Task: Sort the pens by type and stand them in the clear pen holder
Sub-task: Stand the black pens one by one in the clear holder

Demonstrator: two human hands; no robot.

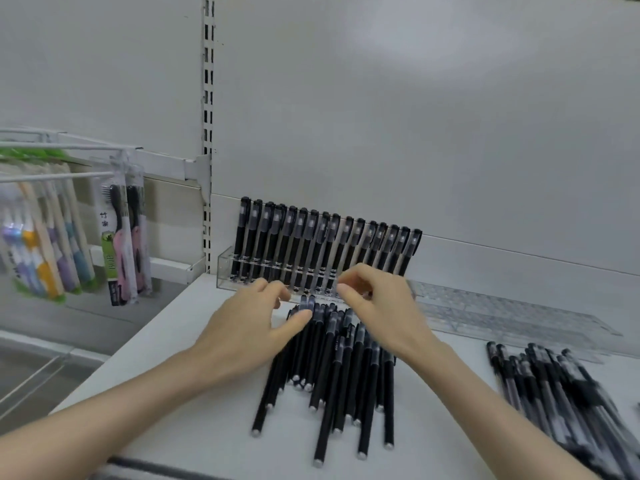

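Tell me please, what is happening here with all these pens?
A person is sorting pens on a white shelf. The left hand pinches the capped ends of the loose black pens lying in the middle pile. The right hand hovers beside it with curled fingers, too blurred to tell if it holds anything. Behind, the clear pen holder has a row of standing pens in it. A second pile lies apart on the right.

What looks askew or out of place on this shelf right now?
The standing pens in the clear pen holder all lean to the right rather than upright. A second clear holder lies flat on the shelf to its right, holding no pens. Nothing looks damaged.
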